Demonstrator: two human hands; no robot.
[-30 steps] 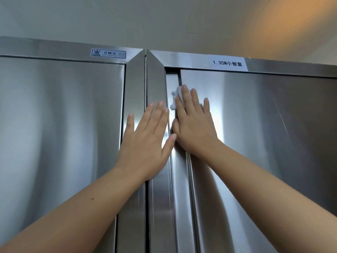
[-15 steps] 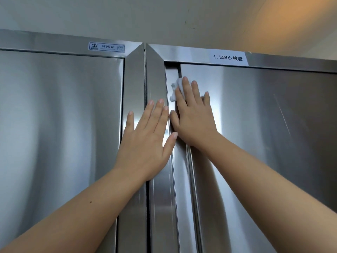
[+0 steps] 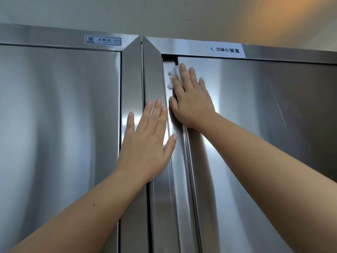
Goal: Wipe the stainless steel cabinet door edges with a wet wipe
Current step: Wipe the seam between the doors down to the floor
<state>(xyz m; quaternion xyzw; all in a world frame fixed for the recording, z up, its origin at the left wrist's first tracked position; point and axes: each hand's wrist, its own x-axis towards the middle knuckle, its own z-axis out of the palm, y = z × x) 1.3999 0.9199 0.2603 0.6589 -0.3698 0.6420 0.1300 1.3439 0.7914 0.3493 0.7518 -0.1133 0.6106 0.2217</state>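
Two stainless steel cabinets stand side by side. My right hand (image 3: 191, 99) presses a crumpled white wet wipe (image 3: 173, 77) against the left edge of the right cabinet door (image 3: 264, 125), close to its top corner. Most of the wipe is hidden under my fingers. My left hand (image 3: 147, 141) lies flat with fingers spread on the vertical frame strip (image 3: 153, 73) between the two cabinets, holding nothing.
The left cabinet door (image 3: 58, 125) fills the left side. A small sticker (image 3: 103, 40) sits on the left top frame and a white paper label (image 3: 225, 50) on the right top frame. Above is a pale wall and ceiling.
My right hand has slid the wipe up along the door edge, toward the top corner. My left hand has stayed on the frame.
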